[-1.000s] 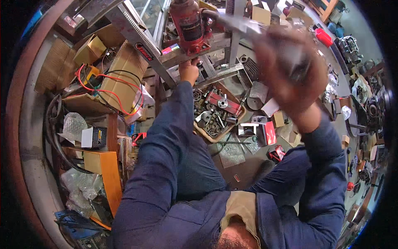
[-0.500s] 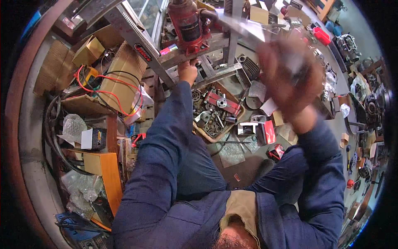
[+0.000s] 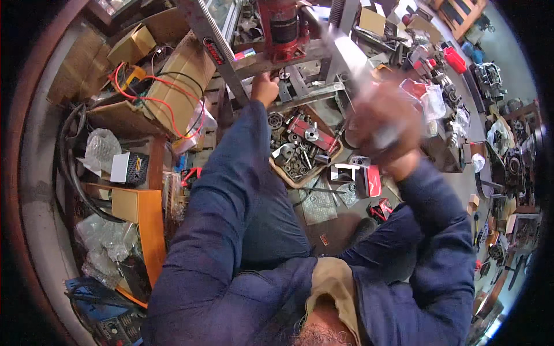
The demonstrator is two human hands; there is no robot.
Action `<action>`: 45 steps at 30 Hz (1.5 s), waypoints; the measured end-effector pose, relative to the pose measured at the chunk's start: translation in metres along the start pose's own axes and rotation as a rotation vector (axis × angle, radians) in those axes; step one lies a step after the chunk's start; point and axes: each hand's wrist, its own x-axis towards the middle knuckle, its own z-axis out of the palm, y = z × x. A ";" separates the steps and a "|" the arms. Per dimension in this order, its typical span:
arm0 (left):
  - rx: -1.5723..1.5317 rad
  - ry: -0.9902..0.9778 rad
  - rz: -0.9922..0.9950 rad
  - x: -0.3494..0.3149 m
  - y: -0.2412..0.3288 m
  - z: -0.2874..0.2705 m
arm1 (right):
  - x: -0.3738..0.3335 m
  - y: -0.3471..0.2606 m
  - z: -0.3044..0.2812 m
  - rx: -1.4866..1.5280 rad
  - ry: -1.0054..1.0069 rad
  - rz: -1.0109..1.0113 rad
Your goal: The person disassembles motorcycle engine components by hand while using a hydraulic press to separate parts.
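Observation:
A red bottle jack (image 3: 284, 29) stands upright on the crossbar of a metal press frame (image 3: 229, 74) at the top of the view. My left hand (image 3: 265, 90) reaches beneath that crossbar, its fingers curled; what they grip, if anything, is hidden. Smeared by motion, my right hand (image 3: 385, 124) is closed round the outer end of a pale jack handle (image 3: 349, 53), which slants up and left to the jack. Below the press sits a tray (image 3: 295, 183) full of bearings, gears and other metal parts, with a red metal block (image 3: 311, 134) on top.
Left of my arm stands an open cardboard box (image 3: 124, 121) with red and black cables, above an orange wooden panel (image 3: 151, 236). Bubble wrap (image 3: 318, 209) and a red-and-white box (image 3: 373, 180) lie before my legs. Machine parts crowd the right side.
My right hand has come down and to the left with the handle, relative to the press. My left hand stays beneath the crossbar. The whole view has shifted slightly.

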 end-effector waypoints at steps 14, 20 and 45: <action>0.037 -0.085 -0.019 0.001 0.028 0.006 | -0.013 0.001 0.014 0.021 0.055 -0.066; 0.172 -0.111 -0.066 0.004 0.032 0.002 | -0.007 0.013 -0.003 0.091 0.035 -0.257; 0.243 -0.008 0.089 0.000 0.040 0.013 | -0.045 -0.021 0.037 0.235 -0.015 -0.165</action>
